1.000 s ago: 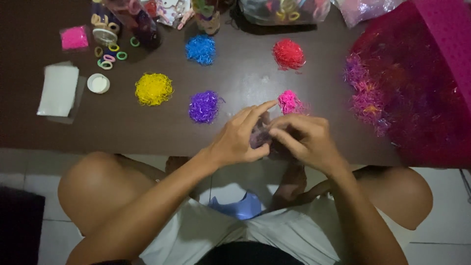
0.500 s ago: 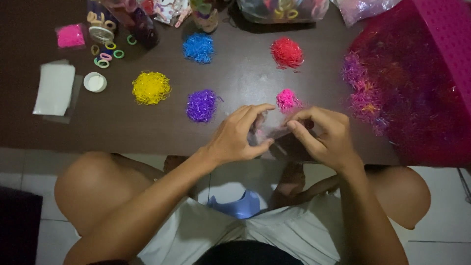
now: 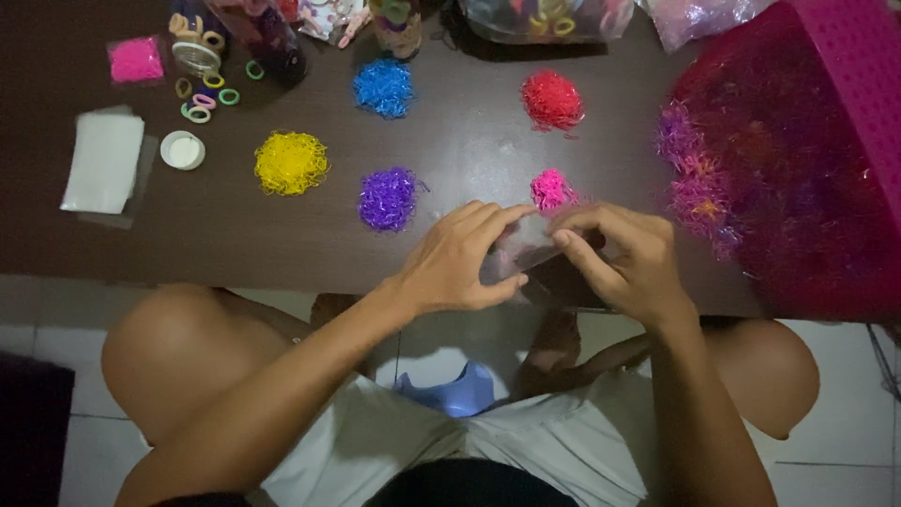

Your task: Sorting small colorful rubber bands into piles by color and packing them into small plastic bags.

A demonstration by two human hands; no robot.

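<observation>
My left hand (image 3: pixel 465 258) and my right hand (image 3: pixel 624 258) meet at the near edge of the dark table (image 3: pixel 282 239) and together pinch a small clear plastic bag (image 3: pixel 522 253). Its contents cannot be made out. Just beyond my fingers lies a small pink pile of tiny rubber bands (image 3: pixel 552 189). A purple pile (image 3: pixel 388 198) sits left of my left hand, with a yellow pile (image 3: pixel 292 162) further left. Blue (image 3: pixel 383 88) and red (image 3: pixel 552 99) piles lie farther back.
A large mixed heap of bands (image 3: pixel 741 178) spills from a magenta basket (image 3: pixel 859 84) at the right. At the left are a stack of clear bags (image 3: pixel 103 161), a white lid (image 3: pixel 182 149), a pink packet (image 3: pixel 135 59) and loose hair rings (image 3: pixel 208 94). Jars and bags line the back edge.
Both hands have shifted slightly right and apart while keeping hold of the clear bag, stretching it between the fingertips. The piles have not moved.
</observation>
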